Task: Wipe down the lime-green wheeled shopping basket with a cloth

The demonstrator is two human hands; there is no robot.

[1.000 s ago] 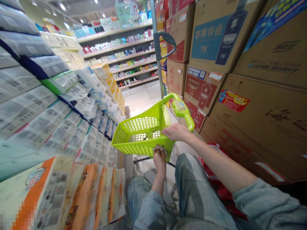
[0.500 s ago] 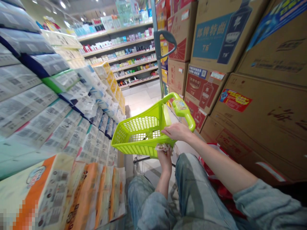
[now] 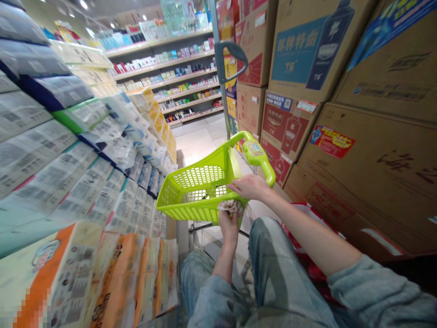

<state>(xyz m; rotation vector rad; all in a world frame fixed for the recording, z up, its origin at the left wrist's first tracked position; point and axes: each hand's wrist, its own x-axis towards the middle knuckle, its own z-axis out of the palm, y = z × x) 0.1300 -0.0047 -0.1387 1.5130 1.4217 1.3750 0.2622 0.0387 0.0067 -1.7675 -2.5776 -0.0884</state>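
Note:
A small lime-green shopping cart (image 3: 191, 213) with a latticed basket stands tilted across my view in front of my knees. My left hand (image 3: 228, 225) is closed on a crumpled, pale patterned cloth (image 3: 231, 206), pressed to the outer side of the basket near its handle end. Above it, my right hand (image 3: 251, 187) grips the basket's rim close to the handle, its thumb over the top edge; the other fingers are mostly hidden. The cart's curved handle (image 3: 271, 171) rises just beyond that hand. Nothing but the cart's own floor shows inside the basket.
Stacked tissue packs (image 3: 116, 200) line the left side, with orange packs (image 3: 112, 278) close by. Large cardboard cartons (image 3: 372, 159) wall the right. A grey pole with a loop grip (image 3: 221, 64) rises behind the cart. Stocked shelves (image 3: 184, 77) stand across the aisle; a red bag (image 3: 307, 228) is beside my knee.
My left hand and the cloth have shifted slightly left and up along the basket's side. My right hand keeps its place on the rim. The whole view has drifted a little.

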